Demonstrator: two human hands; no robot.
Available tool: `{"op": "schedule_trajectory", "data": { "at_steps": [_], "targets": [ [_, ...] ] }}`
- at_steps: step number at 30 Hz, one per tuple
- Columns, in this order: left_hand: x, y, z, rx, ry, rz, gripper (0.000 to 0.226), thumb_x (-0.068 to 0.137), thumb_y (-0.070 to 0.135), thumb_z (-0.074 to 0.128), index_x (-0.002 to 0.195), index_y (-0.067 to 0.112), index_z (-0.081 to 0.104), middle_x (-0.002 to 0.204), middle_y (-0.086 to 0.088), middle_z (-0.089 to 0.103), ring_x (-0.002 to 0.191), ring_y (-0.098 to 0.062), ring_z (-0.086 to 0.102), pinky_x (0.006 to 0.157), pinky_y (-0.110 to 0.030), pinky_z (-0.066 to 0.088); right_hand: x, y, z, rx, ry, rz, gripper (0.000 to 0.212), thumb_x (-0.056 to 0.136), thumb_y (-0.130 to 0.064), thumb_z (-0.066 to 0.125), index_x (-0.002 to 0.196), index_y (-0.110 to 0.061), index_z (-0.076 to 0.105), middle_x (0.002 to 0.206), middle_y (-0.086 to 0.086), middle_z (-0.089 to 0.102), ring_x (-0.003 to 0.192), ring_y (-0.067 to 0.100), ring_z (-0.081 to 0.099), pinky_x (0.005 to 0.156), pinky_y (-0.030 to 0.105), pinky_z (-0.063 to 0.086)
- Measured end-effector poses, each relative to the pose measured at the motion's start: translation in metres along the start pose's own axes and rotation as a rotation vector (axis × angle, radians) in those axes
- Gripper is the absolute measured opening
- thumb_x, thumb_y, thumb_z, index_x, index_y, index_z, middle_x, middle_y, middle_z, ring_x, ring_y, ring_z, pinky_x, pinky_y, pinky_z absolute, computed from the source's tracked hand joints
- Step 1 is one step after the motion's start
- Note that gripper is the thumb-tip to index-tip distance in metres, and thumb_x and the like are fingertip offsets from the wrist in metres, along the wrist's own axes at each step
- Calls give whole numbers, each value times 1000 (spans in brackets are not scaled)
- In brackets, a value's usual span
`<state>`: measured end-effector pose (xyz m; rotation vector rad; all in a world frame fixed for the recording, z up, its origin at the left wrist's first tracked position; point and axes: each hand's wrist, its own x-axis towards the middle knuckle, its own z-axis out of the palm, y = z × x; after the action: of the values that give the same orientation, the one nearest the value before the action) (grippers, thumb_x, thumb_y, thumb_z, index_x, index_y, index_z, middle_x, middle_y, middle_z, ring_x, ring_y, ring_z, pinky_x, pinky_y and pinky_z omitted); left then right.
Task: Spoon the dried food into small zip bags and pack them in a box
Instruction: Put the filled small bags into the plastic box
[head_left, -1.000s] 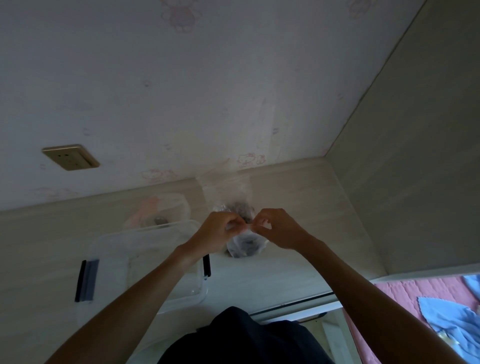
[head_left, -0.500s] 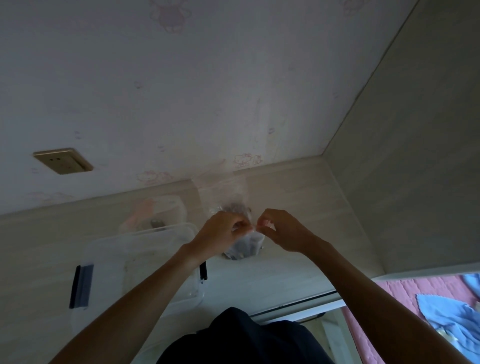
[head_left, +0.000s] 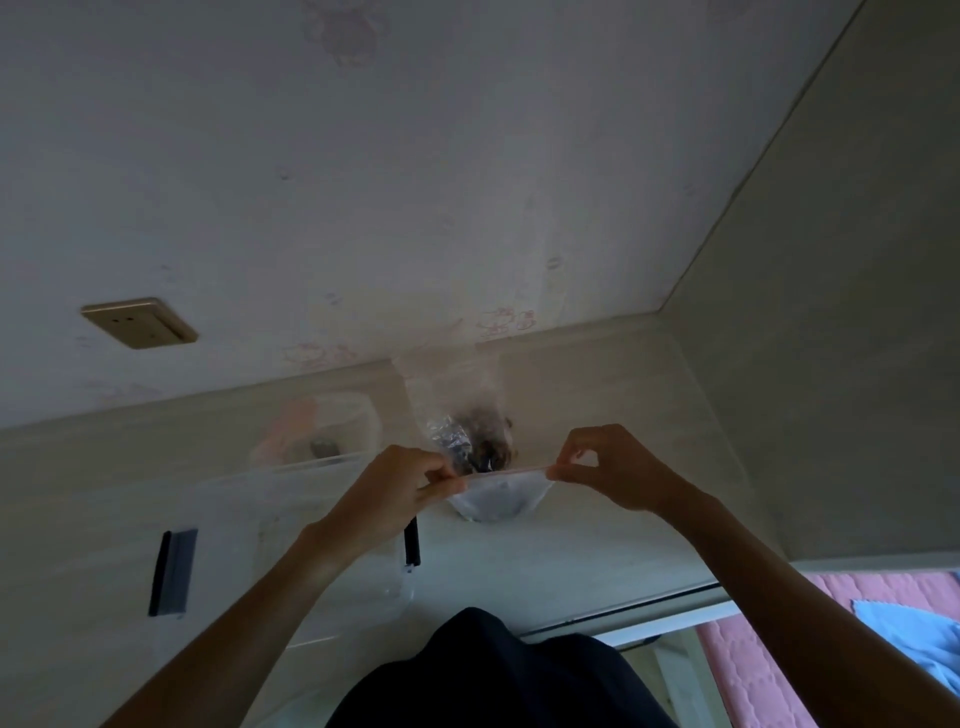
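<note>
- Left hand (head_left: 400, 486): thumb and forefinger pinch the left end of the small zip bag (head_left: 498, 493) at its top strip; the other fingers are curled beneath.
- Right hand (head_left: 610, 467): thumb and forefinger pinch the right end of the same strip, the remaining fingers raised clear. Held from both ends, the strip is drawn taut and level, which probably serves to line up the seal for pressing closed.
- Small zip bag: hangs between the two hands just above the pale desk (head_left: 545, 561), its rounded belly sagging below the strip. Whether the seal is already closed cannot be told.
- Large clear bag (head_left: 457, 410): stands upright behind the hands against the wall, dark dried food (head_left: 483, 447) heaped in its bottom; kept near, presumably as the supply.
- Clear storage box (head_left: 270, 545): sits open on the desk, left of the zip bag and under the left forearm, with black latches (head_left: 171, 571) on its sides; its position suits dropping in finished bags.
- Small clear container (head_left: 332, 426): behind the box; contents indistinct.
- Wall socket (head_left: 139, 322): on the wall, well apart from the work.
</note>
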<state>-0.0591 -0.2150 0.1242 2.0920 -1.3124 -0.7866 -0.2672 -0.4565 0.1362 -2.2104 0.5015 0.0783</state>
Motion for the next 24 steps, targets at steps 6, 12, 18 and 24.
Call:
{"op": "schedule_trajectory", "data": {
  "at_steps": [6,12,18,24],
  "targets": [
    [-14,-1,2,39,78,-27,35,84,65,67,82,32,79,73,29,65,78,4,63,68,-14,42,-6,3,0,14,-85,6,7,89,-31,78,87,-31,71,88,-18,68,82,-4,65,79,11,50],
    [-12,5,11,215,-4,58,28,92,54,68,96,31,82,84,18,75,79,-1,57,96,-31,47,-7,13,11,31,-101,44,9,90,-29,76,94,-20,74,89,-15,68,80,-10,63,75,8,47],
    [-9,3,0,90,43,4,51,88,79,53,104,36,77,100,25,75,95,8,66,119,-26,26,2,0,-1,141,-39,36,41,80,-56,72,93,-18,77,89,-12,75,81,0,70,77,12,54],
    [26,-9,-22,-83,261,-134,38,95,52,69,121,24,72,111,16,73,102,2,68,95,-30,55,58,-16,-9,136,72,101,21,94,-37,73,93,-16,72,91,-5,73,83,10,69,74,22,51]
  ]
}}
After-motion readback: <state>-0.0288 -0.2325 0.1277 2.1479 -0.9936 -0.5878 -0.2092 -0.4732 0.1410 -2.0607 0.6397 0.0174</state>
